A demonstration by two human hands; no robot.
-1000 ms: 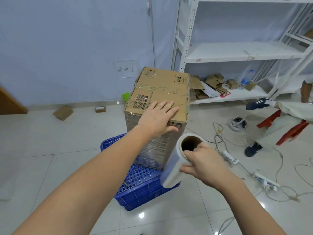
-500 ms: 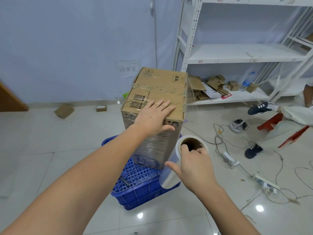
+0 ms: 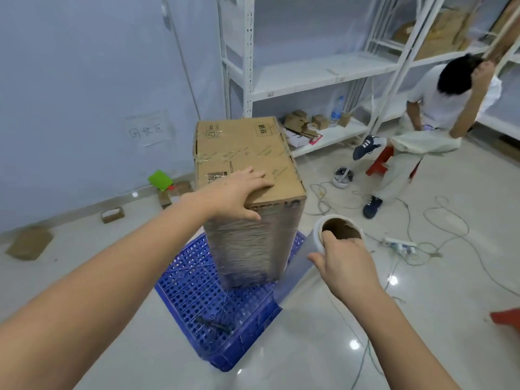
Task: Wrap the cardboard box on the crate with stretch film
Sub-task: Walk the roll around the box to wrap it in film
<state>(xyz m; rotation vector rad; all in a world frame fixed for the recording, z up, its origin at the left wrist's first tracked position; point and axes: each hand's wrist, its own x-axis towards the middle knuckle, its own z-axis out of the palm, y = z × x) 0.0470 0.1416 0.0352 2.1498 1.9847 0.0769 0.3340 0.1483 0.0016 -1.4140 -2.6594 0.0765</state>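
The cardboard box (image 3: 247, 164) stood upright on the blue crate (image 3: 202, 313), its sides already banded with stretch film. The left hand (image 3: 239, 192) lay flat, fingers spread, on the near top edge, probably to steady the box against the film's pull. Right of it and lower, the right hand (image 3: 342, 266) gripped the film roll (image 3: 315, 249), fingers hooked into its core so that it could turn. Beyond the left hand's fingertips a QR label showed; its print was unreadable.

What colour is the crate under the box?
Blue, with a grid of small holes: the crate shows best in the head view.
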